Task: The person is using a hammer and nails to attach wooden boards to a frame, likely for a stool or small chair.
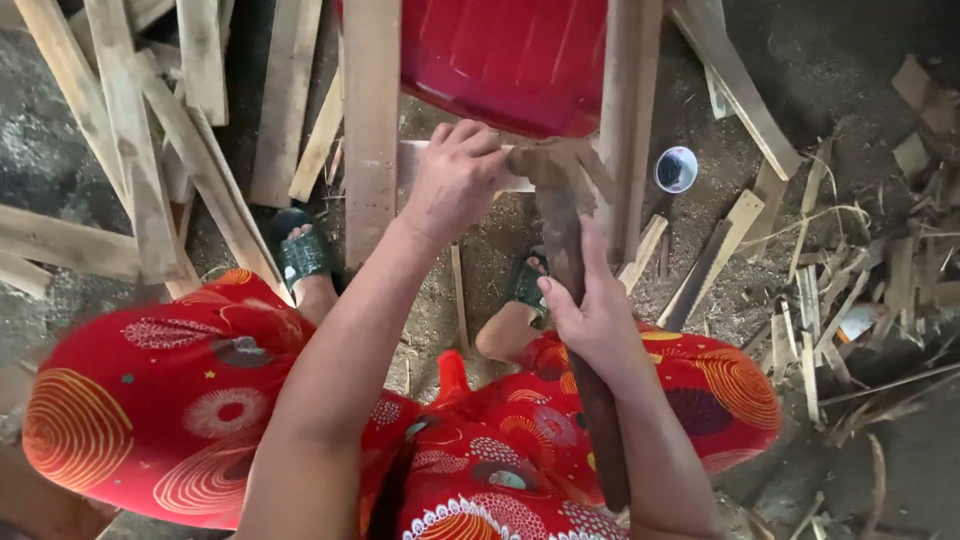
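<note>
Sawdust floor; right grip (598,318) clasps hammer (572,290).

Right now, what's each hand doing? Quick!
Left hand: closed, fingers pinching a short pale wood piece between two upright slats.
Right hand: closed around the wooden handle of a hammer.

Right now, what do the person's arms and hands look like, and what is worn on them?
Both arms are bare from above the elbow down: no sleeves reach them, no gloves, and no watch, ring or bangle shows on the left hand or right hand. Below them lies a red dress printed with orange and white circles.
</note>
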